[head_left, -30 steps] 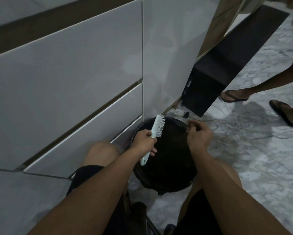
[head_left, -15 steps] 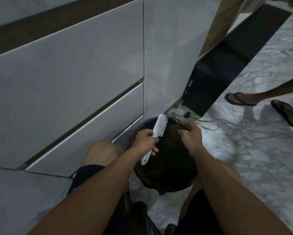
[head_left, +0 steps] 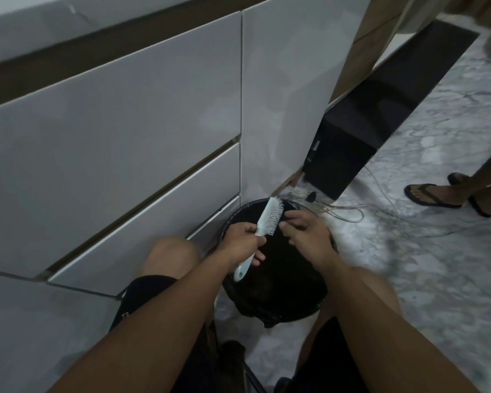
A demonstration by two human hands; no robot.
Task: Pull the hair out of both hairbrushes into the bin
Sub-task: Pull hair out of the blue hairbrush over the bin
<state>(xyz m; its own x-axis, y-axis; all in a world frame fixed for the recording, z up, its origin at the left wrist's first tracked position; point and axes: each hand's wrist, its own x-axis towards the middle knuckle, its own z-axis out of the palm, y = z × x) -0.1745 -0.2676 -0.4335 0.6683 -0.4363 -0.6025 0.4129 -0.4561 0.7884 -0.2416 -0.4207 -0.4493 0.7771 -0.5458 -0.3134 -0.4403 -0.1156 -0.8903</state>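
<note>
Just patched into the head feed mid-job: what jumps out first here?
The pale hairbrush stands out, gripped by the left hand over the dark round bin between the person's knees. The right hand has its fingers at the bristles. At the right edge, another person's sandalled foot stands on the marble floor near loose cables.
</note>
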